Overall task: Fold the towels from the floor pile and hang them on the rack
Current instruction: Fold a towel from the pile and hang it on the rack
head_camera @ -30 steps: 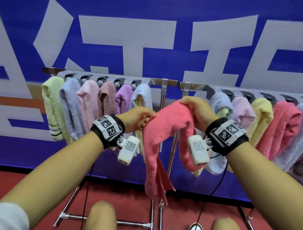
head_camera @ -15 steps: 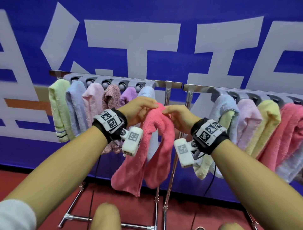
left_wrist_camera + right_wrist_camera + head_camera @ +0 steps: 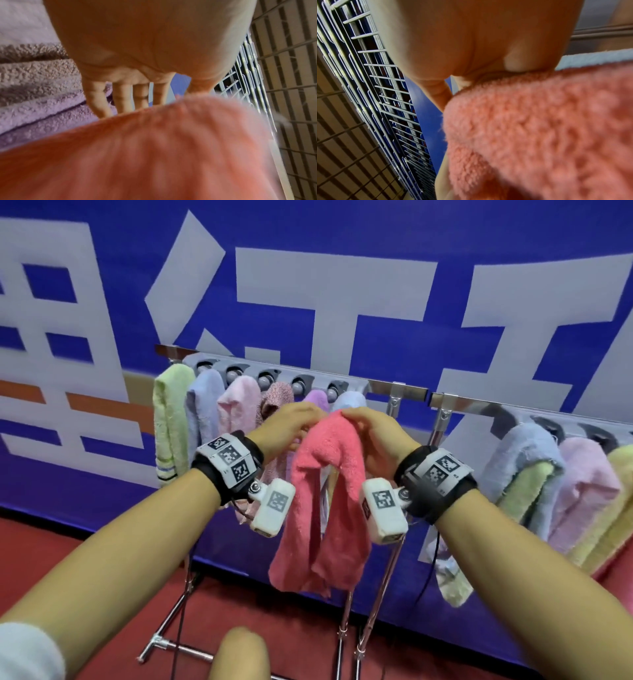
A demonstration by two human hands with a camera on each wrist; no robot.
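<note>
A coral pink towel [image 3: 329, 474] is folded over itself, both halves hanging down in front of the rack [image 3: 407, 392]. My left hand [image 3: 308, 422] and right hand [image 3: 352, 419] grip its folded top, close together. The fold sits just in front of the pale blue towel [image 3: 349, 402] at the right end of the left rack. Whether it rests on a peg is hidden by my hands. In the left wrist view my fingers [image 3: 120, 98] reach behind the pink towel [image 3: 154, 148]. In the right wrist view my palm lies on the pink towel [image 3: 539, 128].
The left rack holds green [image 3: 169, 419], blue [image 3: 202, 405], pink [image 3: 238, 402], mottled [image 3: 277, 402] and purple [image 3: 317, 402] towels. More towels [image 3: 527, 474] hang on the right rack. Rack legs [image 3: 342, 628] stand on red floor before a blue banner wall [image 3: 308, 285].
My hands have come together at the towel's top and shifted left toward the left rack. The towel, first stretched between them, now hangs doubled with both ends down.
</note>
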